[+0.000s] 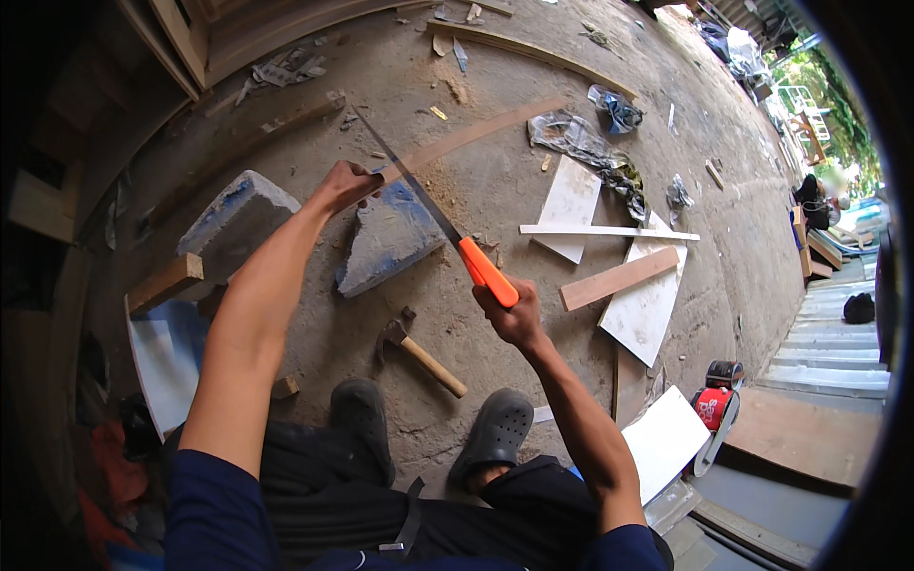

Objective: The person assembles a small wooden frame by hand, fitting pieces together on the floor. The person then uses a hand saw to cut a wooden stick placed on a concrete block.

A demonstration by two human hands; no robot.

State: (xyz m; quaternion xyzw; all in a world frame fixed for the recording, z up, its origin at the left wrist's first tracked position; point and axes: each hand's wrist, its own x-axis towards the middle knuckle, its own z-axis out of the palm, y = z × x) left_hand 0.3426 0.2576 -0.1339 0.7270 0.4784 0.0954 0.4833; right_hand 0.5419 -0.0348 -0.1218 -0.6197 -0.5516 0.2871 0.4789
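My right hand (511,312) is wrapped round the orange handle of a handsaw (426,198). The saw's long dark blade slants up and left, crossing a thin wooden strip (476,136) close to my other hand. With its fingers curled, my left hand (345,187) grips the strip's near end over a rough concrete block (395,233) marked with blue. The strip stretches away to the upper right. Whether the saw's teeth touch the wood, I cannot tell. A claw hammer (424,360) with a wooden handle lies on the ground between my hands and my feet.
A second concrete block (233,214) sits left of my left forearm. On the right lie white boards (643,290), a reddish plank (619,278) and crumpled plastic (581,138). A red-and-black power tool (714,407) stands at lower right. A long timber (533,55) lies farther off.
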